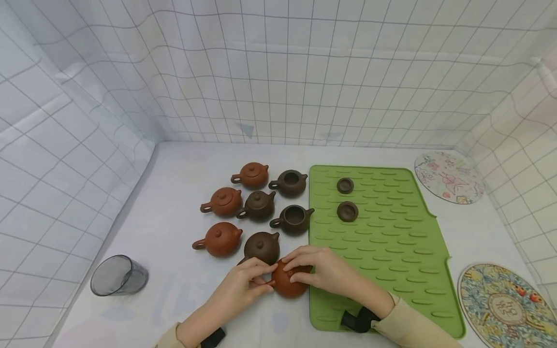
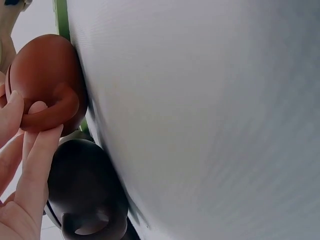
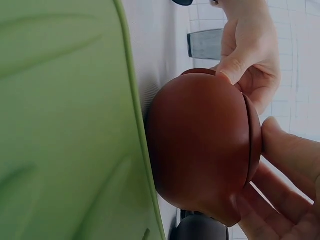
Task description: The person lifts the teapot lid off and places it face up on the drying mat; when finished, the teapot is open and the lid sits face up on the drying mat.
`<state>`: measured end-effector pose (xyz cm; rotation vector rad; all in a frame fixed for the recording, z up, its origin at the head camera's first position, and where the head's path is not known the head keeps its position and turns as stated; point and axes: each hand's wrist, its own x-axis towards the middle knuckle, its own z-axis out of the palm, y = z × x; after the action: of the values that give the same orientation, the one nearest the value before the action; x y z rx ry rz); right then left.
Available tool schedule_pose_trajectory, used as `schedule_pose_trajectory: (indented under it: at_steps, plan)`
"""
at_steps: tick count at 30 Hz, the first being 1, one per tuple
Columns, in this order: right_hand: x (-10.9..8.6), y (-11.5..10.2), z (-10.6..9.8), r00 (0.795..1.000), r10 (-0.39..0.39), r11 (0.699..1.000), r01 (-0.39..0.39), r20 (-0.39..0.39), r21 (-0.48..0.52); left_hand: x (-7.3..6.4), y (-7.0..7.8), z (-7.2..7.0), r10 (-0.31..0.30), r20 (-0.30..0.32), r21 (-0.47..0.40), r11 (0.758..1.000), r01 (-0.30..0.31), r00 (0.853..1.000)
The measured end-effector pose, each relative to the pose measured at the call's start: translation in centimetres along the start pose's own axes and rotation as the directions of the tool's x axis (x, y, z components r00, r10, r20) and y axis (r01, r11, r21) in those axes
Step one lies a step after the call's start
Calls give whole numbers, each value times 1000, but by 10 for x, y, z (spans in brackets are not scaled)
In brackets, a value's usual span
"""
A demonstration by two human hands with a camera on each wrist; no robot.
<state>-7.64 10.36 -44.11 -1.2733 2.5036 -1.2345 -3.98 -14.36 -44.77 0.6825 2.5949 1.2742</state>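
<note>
Red-brown and lidded, the nearest teapot (image 1: 289,290) sits on the white table (image 1: 183,304) at the left edge of a green mat (image 1: 391,270), the left hand (image 1: 244,284) pinching its handle between thumb and fingers and the right hand (image 1: 321,268) gripping it about the lid and spout. Farther in, past a grey glass (image 1: 117,275) well off to the left, come a dark lidded teapot (image 1: 263,247) and two open-topped dark pots (image 1: 292,223), with two dark lids (image 1: 347,217) on the mat beside them; a gridded cloth (image 1: 300,96) hangs behind everything.
</note>
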Motion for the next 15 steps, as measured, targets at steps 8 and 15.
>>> schedule_pose_trajectory:
  at_steps: [8, 15]
  plan:
    - [0, 2, 1, 998, -61, 998, 61, -14, -9, 0, 1, -1, 23, 4, -12, 1000, -23, 1000]
    - [-3, 7, -2, 989, 150, 959, -142, -15, 247, 1, 2, -1, 38, 11, 3, 999, -38, 999]
